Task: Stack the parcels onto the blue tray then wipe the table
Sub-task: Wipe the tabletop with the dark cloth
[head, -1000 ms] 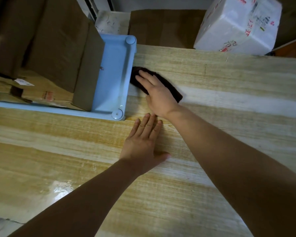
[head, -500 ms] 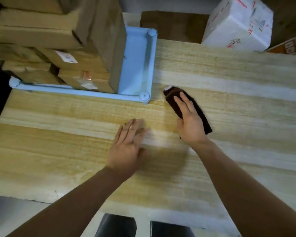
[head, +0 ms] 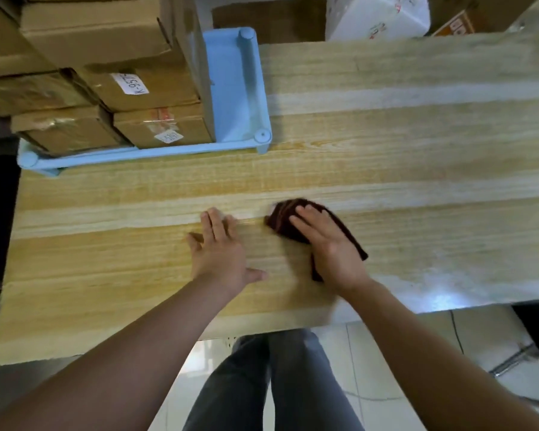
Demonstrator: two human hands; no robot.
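The right grip (head: pixel 327 244), fingers straight, presses a dark, perhaps folded cloth (head: pixel 282 217) on the tabletop (head: pixel 417 150). The left grip (head: pixel 220 253) rests spread at its 9 o'clock. The parcels (head: pixel 106 88) stand on the blue tray (head: pixel 237 98) at 11 o'clock.

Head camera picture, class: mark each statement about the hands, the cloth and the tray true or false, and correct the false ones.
1. The right hand presses flat on the dark cloth. True.
2. The left hand holds a parcel. False: it rests flat on the bare table, holding nothing.
3. Cardboard parcels are stacked on the blue tray. True.
4. The dark cloth lies inside the blue tray. False: it lies on the table, apart from the tray and nearer the person.
5. A white box sits beyond the table's far edge. True.
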